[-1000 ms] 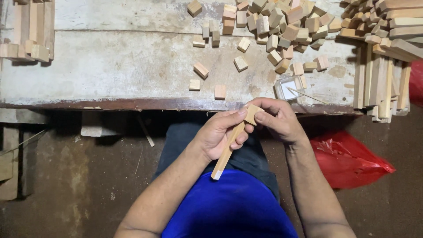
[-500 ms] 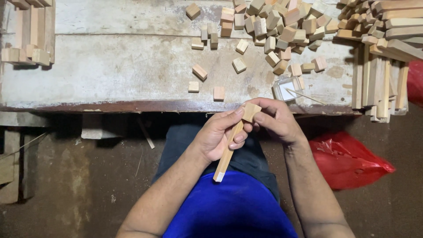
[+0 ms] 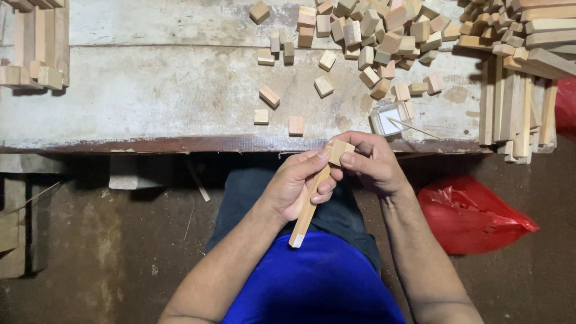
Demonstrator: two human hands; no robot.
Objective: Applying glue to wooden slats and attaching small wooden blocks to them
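1. The small wooden block (image 3: 339, 150) sits at the top end of the wooden stick (image 3: 309, 204), touching it. Both are held over your lap, just in front of the near edge of the workbench (image 3: 150, 96).
2. The stick runs on a slant from the block down toward your body. Its lower end hangs free above your blue shirt (image 3: 312, 282).
3. Your left hand (image 3: 297, 186) is clenched around the upper part of the stick, fingers wrapped over it, thumb reaching up to the block.
4. Your right hand (image 3: 372, 162) grasps the block from the right side, the thumb pressed on its face and the fingers curled behind it. Whether they also touch the stick cannot be told.
5. On the bench, just beyond your right hand, stands a small clear container (image 3: 389, 120) with a thin stick (image 3: 414, 129) resting in it, its tip pointing right.
6. Loose blocks (image 3: 269, 96) lie scattered near the bench edge, apart from one another. A dense heap of blocks (image 3: 384, 30) lies farther back.
7. Long wooden strips (image 3: 516, 108) are stacked at the right end of the bench. More cut pieces (image 3: 36, 42) are stacked at the left end.
8. A red plastic bag (image 3: 474, 213) lies on the floor, near your right forearm.
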